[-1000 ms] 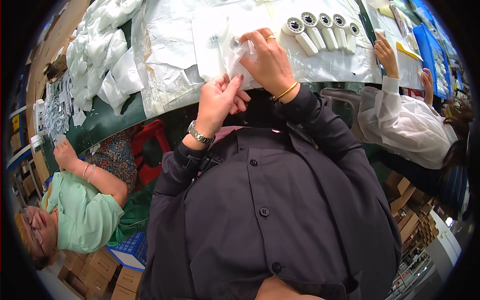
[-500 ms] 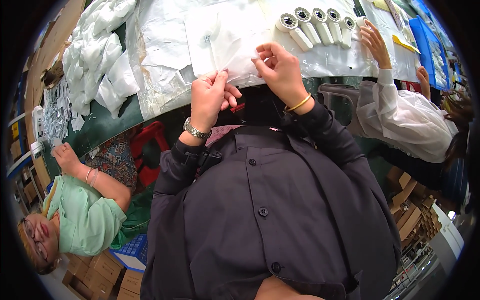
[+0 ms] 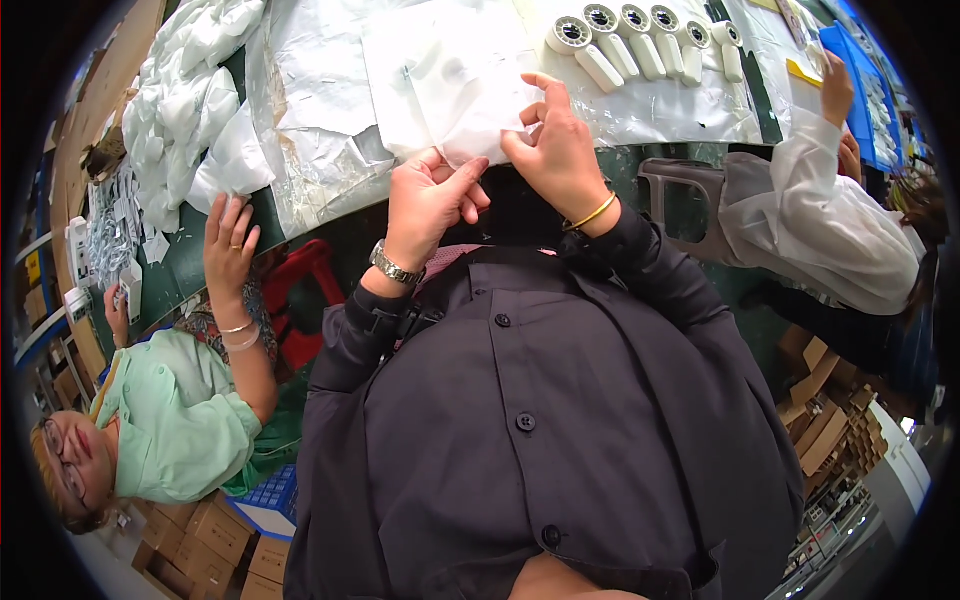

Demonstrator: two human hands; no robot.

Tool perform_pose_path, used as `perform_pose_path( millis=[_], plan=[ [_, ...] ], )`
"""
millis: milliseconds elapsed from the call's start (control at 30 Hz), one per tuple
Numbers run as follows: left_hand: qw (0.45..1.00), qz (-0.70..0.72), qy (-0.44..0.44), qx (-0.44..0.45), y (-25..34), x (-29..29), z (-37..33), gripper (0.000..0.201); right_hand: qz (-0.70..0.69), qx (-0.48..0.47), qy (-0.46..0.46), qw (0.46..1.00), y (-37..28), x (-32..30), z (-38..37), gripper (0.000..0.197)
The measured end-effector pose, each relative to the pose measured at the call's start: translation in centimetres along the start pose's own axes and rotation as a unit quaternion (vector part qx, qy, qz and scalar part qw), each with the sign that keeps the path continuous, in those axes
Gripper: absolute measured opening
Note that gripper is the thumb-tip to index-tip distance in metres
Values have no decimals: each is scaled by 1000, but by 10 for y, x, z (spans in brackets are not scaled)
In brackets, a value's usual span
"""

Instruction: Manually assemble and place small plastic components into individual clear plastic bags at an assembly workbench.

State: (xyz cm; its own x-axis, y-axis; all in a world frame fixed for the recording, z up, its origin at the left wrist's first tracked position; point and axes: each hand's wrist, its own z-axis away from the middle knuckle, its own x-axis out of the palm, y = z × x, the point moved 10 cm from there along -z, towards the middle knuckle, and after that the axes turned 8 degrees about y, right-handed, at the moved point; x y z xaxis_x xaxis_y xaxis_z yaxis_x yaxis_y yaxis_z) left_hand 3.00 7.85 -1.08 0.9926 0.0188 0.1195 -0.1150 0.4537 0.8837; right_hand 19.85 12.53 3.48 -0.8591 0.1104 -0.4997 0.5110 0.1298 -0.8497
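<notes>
Head view: two bare hands work at the near edge of a thin, translucent white bag (image 3: pixel 465 110).
The bag lies flat on pale sheeting at the front of a plastic-covered table (image 3: pixel 690 120). The left hand (image 3: pixel 425 205) pinches its near edge between thumb and forefinger, the other fingers loosely curled. The right hand (image 3: pixel 560 150) is at the right edge, one finger raised, thumb close to a bent finger; whether film is caught there I cannot tell. The bag looks very light, limp, probably slippery and easily creased, so a fingertip pinch at an edge or corner seems best. Six white handheld fans (image 3: pixel 646 55) lie beyond, to the right; crumpled white bags (image 3: pixel 180 110) heap up at left.
</notes>
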Motion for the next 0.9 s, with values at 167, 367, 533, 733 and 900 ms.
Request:
perform_pose_path(
  millis=[167, 367, 533, 733, 900],
  plan=[
    [999, 24, 39, -19, -3, -16, 2, 22, -165, 137, -52, 975, 26, 0, 12, 48],
    [998, 26, 44, -37, -7, -25, 4, 24, -209, 156, -83, 962, 32, 0, 14, 36],
    [995, 49, 13, -81, -12, -27, 13, 24, -210, 143, -96, 962, 30, -8, 21, 31],
    [997, 21, 52, -54, -7, -38, 4, 25, -4, 26, -58, 998, 1, -30, 20, 18],
    [997, 35, 55, -40, -10, -40, 5, 27, -7, -196, -32, 980, -61, -13, 20, 9]
  ],
)
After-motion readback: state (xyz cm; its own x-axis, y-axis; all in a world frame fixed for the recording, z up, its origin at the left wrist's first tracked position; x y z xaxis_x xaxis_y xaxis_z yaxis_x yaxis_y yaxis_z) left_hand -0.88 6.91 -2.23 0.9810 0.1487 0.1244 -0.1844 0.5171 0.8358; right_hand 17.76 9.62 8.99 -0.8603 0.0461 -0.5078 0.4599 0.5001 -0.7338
